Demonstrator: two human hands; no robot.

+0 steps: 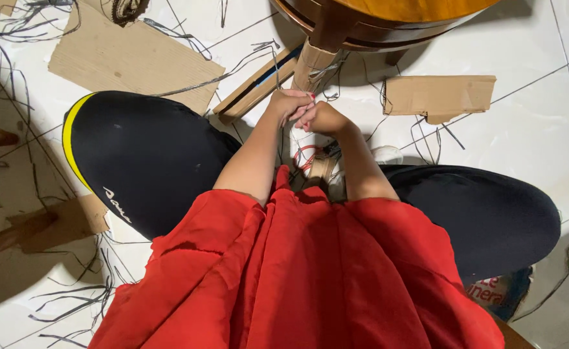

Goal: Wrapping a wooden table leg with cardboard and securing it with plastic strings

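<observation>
1. while both hands meet at about 12 o'clock from the red garment (297,278), the left hand (289,105) is curled nearly closed and the right hand (323,117) is closed beside it, touching it; both seem to pinch a thin grey strand (278,70) that runs up toward the chair leg (313,64).
2. the chair leg, wrapped in cardboard, stands just past the hands at 12 o'clock, under the wooden seat (388,19).
3. to do this well, i judge the strand should stay taut, with the hands close together, so it does not slip off the wrap.
4. a roll of tape (307,158) lies on the floor (530,129) below the hands, at 6 o'clock from them, between the black-clad knees.
5. cardboard pieces (439,95) lie at 3 o'clock and at 10 o'clock from the hands, and loose grey strips (71,300) are scattered at the far left.
6. the fingertips hide each other, so exactly what they grip is hard to tell; the seat is cut off by the top edge, and the object at the lower right is mostly hidden by the knee.
</observation>
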